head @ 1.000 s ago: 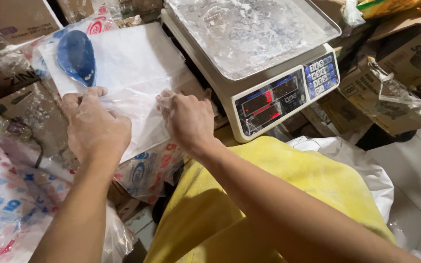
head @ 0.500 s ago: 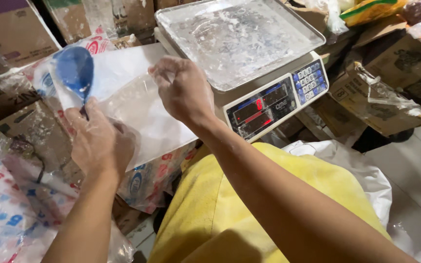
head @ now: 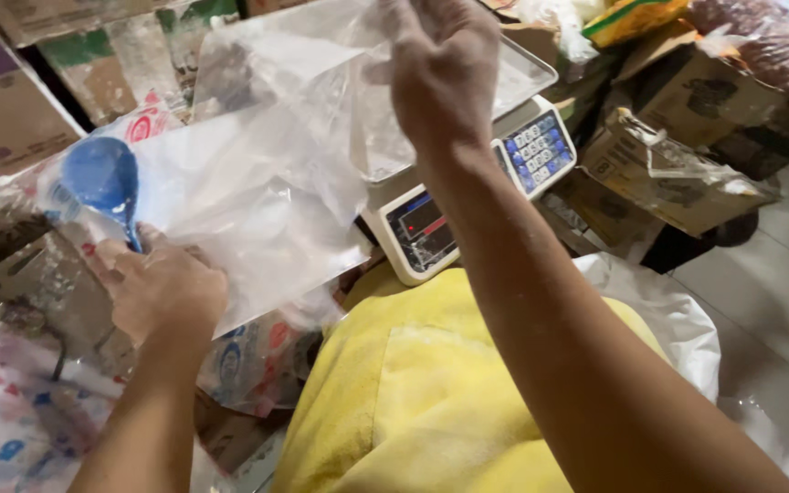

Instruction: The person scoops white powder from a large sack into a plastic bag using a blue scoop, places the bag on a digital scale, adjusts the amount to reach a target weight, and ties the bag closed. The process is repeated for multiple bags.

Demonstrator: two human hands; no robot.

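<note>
The right hand (head: 445, 68) is raised high, its fingers pinched shut on the top edge of a clear plastic bag (head: 276, 110). The bag hangs down from that hand, thin and see-through, and drapes toward the lower left, where it meets a stack of flat plastic bags (head: 257, 237) lying just beyond the left hand.

The left hand (head: 162, 288) sits low, knuckles up, its fingers curled. The handle of a blue scoop (head: 102, 178) runs down to its thumb side and seems to be gripped there, though the fingers hide the handle's end, so how firmly it is held cannot be told. The bowl of the scoop stands just above that hand, against the stack's left edge.

Behind and below the right hand is a weighing scale (head: 468, 183) with a steel tray on top, a red-lit display and a blue keypad on its slanted front; the lifted bag partly covers the tray. To the right of the right forearm lie cardboard boxes (head: 678, 155) with torn plastic wrap over them. Under both arms is the person's yellow garment (head: 431, 393), and just to its right a white sack (head: 678, 319). To the left of the left hand are printed packets in red and blue (head: 11, 429), and above it more cardboard cartons (head: 11, 100).
</note>
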